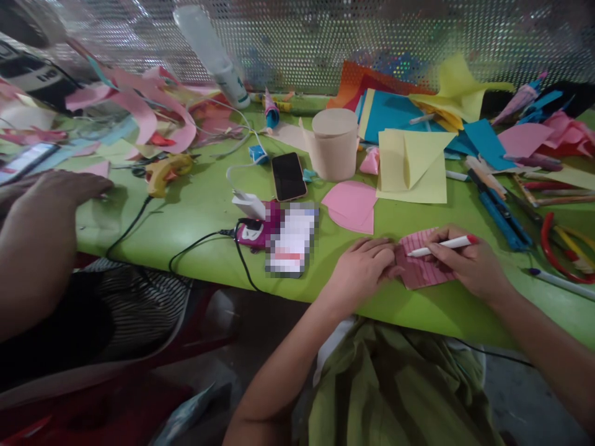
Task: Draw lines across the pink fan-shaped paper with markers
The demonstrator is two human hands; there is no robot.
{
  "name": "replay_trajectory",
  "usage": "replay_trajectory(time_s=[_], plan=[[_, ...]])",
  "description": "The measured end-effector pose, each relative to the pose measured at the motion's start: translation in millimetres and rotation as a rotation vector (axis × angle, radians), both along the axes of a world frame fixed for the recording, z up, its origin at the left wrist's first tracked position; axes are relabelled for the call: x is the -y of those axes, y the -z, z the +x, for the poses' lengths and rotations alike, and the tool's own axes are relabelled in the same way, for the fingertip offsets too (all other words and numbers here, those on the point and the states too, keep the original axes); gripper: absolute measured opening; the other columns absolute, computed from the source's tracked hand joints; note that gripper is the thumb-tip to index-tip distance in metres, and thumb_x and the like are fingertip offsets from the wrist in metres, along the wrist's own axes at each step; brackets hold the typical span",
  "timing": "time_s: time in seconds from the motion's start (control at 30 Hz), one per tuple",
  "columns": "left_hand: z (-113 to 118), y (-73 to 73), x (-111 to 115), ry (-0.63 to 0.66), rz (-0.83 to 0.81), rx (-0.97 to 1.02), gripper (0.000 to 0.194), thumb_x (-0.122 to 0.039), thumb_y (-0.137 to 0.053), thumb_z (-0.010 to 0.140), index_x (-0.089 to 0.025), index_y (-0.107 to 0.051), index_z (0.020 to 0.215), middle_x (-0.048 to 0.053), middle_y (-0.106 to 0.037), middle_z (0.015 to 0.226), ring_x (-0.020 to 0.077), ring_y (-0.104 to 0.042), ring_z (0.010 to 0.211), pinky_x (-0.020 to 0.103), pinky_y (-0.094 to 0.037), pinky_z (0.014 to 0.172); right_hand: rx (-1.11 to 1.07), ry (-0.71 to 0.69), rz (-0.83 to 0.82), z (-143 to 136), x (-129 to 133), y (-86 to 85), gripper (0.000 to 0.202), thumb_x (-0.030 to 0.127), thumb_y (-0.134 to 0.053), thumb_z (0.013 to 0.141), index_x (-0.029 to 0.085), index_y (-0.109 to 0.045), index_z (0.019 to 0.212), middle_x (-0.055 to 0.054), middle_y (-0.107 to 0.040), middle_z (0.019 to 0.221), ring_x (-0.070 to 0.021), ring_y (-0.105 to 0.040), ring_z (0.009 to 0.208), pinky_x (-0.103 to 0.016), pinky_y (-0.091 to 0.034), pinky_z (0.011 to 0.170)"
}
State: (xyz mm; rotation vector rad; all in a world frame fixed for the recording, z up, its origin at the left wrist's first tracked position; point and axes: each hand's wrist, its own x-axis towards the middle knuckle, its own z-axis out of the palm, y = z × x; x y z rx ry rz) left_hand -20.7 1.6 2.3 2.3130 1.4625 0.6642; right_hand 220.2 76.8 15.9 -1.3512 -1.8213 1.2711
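A piece of pink paper (421,272) with dark red stripes lies on the green table in front of me. My right hand (465,263) is closed around a white marker (441,246) with a red end, its tip at the paper's upper part. My left hand (362,269) rests at the left edge of the same paper, fingers together and bent, holding that edge against the tabletop. Plain pink paper pieces (352,207) lie just beyond my left hand.
A phone (292,240) and a magenta power strip (258,234) with cables sit left. Behind stand a paper cup shape (337,145) and yellow sheets (411,167). A blue cutter (499,210) and red-handled scissors (555,248) lie right. Another person's arm (37,248) rests at far left, near a yellow glue gun (167,173).
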Motion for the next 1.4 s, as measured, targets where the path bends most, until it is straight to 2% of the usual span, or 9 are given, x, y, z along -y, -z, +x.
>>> replay_trajectory(time_s=[0.1, 0.27, 0.4, 0.9, 1.0, 1.07, 1.17, 1.27, 1.4], plan=[[0.0, 0.9, 0.3, -0.007, 0.003, 0.021, 0.022, -0.040, -0.059, 0.110, -0.021, -0.066, 0.102, 0.008, -0.077, 0.140, 0.0269, -0.066, 0.142, 0.048, -0.049, 0.123, 0.026, -0.060, 0.032, 2.4, 1.1, -1.8, 0.021, 0.041, -0.070, 0.094, 0.023, -0.070, 0.084, 0.002, -0.059, 0.064, -0.0136, -0.048, 0.056, -0.029, -0.035, 0.052], [0.1, -0.3, 0.7, -0.017, 0.006, 0.036, 0.023, -0.038, -0.060, 0.110, -0.021, -0.066, 0.096, 0.006, -0.078, 0.139, 0.0266, -0.067, 0.141, 0.048, -0.050, 0.120, -0.004, -0.122, 0.026, 5.6, 4.2, -2.0, 0.019, 0.040, -0.068, 0.096, 0.023, -0.069, 0.086, 0.001, -0.065, 0.071, -0.0136, -0.051, 0.058, -0.029, -0.036, 0.053], [0.1, -2.7, 0.4, -0.019, -0.015, 0.028, 0.023, -0.037, -0.059, 0.110, -0.021, -0.066, 0.095, 0.008, -0.077, 0.139, 0.0264, -0.067, 0.140, 0.047, -0.050, 0.120, -0.003, -0.154, 0.004, 7.4, 6.8, -2.6, 0.021, 0.040, -0.068, 0.095, 0.023, -0.067, 0.083, 0.001, -0.061, 0.065, -0.0140, -0.050, 0.057, -0.030, -0.035, 0.053], [0.0, -2.9, 0.3, -0.025, -0.034, 0.024, 0.019, -0.037, -0.058, 0.111, -0.021, -0.068, 0.107, 0.008, -0.077, 0.141, 0.0253, -0.066, 0.142, 0.046, -0.049, 0.121, -0.049, -0.233, -0.095, 6.5, 11.5, -9.5, 0.022, 0.038, -0.071, 0.091, 0.022, -0.066, 0.076, 0.001, -0.063, 0.066, -0.0136, -0.052, 0.058, -0.029, -0.038, 0.054], [-0.3, -2.7, 0.6, -0.019, -0.025, 0.022, 0.020, -0.037, -0.058, 0.111, -0.021, -0.068, 0.104, 0.007, -0.077, 0.140, 0.0259, -0.066, 0.141, 0.046, -0.050, 0.121, -0.080, -0.197, -0.098, 8.4, 11.4, -5.1, 0.026, 0.044, -0.073, 0.094, 0.023, -0.068, 0.080, 0.000, -0.064, 0.068, -0.0141, -0.053, 0.059, -0.029, -0.039, 0.053], [-0.5, -1.7, 0.6, -0.008, -0.017, 0.019, 0.019, -0.036, -0.059, 0.110, -0.021, -0.067, 0.100, 0.007, -0.077, 0.140, 0.0264, -0.066, 0.142, 0.047, -0.049, 0.122, -0.117, -0.103, -0.086, 7.9, 10.1, -1.6, 0.028, 0.050, -0.074, 0.095, 0.024, -0.070, 0.086, -0.001, -0.066, 0.071, -0.0151, -0.055, 0.060, -0.029, -0.041, 0.053], [-0.9, -0.2, 0.7, 0.003, 0.004, 0.013, 0.018, -0.035, -0.060, 0.110, -0.022, -0.066, 0.098, 0.007, -0.077, 0.140, 0.0260, -0.065, 0.143, 0.048, -0.049, 0.123, -0.172, 0.039, -0.073, 3.5, 5.5, 2.2, 0.032, 0.057, -0.076, 0.094, 0.026, -0.072, 0.098, -0.003, -0.073, 0.082, -0.0194, -0.067, 0.072, -0.031, -0.052, 0.060], [-1.3, -0.2, 2.2, 0.007, 0.039, 0.012, 0.018, -0.034, -0.060, 0.110, -0.022, -0.066, 0.098, 0.009, -0.076, 0.143, 0.0255, -0.067, 0.140, 0.048, -0.049, 0.123, -0.178, 0.060, -0.067, -2.5, 0.1, 3.3, 0.036, 0.061, -0.077, 0.093, 0.026, -0.071, 0.100, -0.004, -0.078, 0.090, -0.0206, -0.072, 0.080, -0.032, -0.059, 0.068], [-1.1, -2.4, 8.9, -0.016, 0.070, 0.021, 0.021, -0.035, -0.058, 0.111, -0.022, -0.066, 0.096, 0.008, -0.078, 0.138, 0.0257, -0.072, 0.132, 0.048, -0.052, 0.119, -0.128, 0.040, -0.046, -7.7, -1.8, 1.4, 0.041, 0.066, -0.076, 0.091, 0.026, -0.071, 0.099, -0.004, -0.078, 0.089, -0.0194, -0.070, 0.076, -0.031, -0.056, 0.063]])
